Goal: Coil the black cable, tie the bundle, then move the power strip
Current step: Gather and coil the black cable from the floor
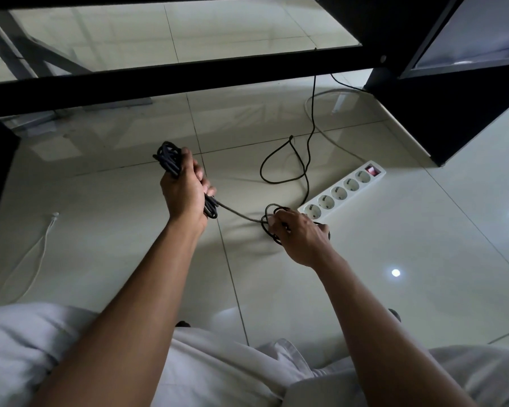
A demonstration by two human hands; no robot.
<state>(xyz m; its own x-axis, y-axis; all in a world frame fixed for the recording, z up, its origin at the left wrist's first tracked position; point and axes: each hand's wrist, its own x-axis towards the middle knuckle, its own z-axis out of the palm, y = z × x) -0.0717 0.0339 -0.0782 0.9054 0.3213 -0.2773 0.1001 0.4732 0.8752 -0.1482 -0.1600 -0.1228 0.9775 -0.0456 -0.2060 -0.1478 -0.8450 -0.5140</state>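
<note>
Two bare forearms reach out over pale clothing at the near edge, above a glossy tiled floor. The left hand is closed tight around a coiled bundle of black cable, loops sticking out above and below the fist. A single strand runs from that bundle across to the right hand, whose fingers pinch a small loose loop of the same cable just above the floor. Just beyond the right hand lies the white power strip, flat on the tiles, angled away to the right, with a red switch at its far end; no writing on it is readable. Further on, more black cable loops on the floor and climbs toward a dark table frame. A thin white cord lies well off to the left.
</note>
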